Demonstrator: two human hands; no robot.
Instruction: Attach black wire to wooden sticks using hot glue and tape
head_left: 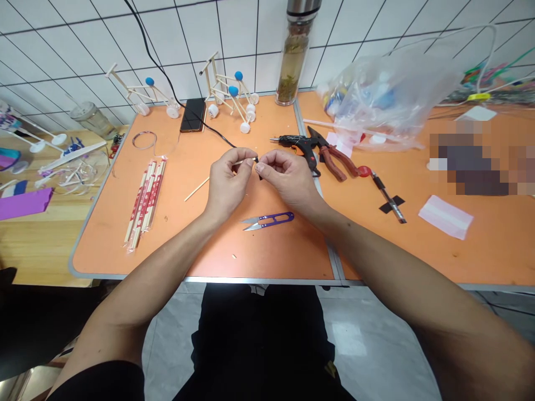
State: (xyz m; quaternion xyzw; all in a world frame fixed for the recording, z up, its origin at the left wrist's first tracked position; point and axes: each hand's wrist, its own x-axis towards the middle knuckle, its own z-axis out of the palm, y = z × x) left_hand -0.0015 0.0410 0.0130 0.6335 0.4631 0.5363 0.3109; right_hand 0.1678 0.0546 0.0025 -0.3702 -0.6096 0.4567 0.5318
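Observation:
My left hand (229,181) is closed, thumb against fingers, on a thin pale wooden stick (239,162). At the stick's right end is a small black piece (257,160) that looks like tape. My right hand (288,177) pinches this black piece, its fingertips almost meeting those of my left. Another length of thin stick (196,189) shows left of my left hand; I cannot tell whether it is the same stick. Below my hands lie purple-handled thread snips (270,221), blades pointing left. A black glue gun (298,146) and red-handled pliers (334,159) rest beyond my right hand.
Wrapped chopsticks (145,203) lie at left. Behind stand stick frames with white wheels (229,92), a phone (193,115), a glass bottle (290,67) and a plastic bag (388,100). At right are a pen with black tape (388,197) and pink paper (446,217). A black cable (161,67) crosses the back.

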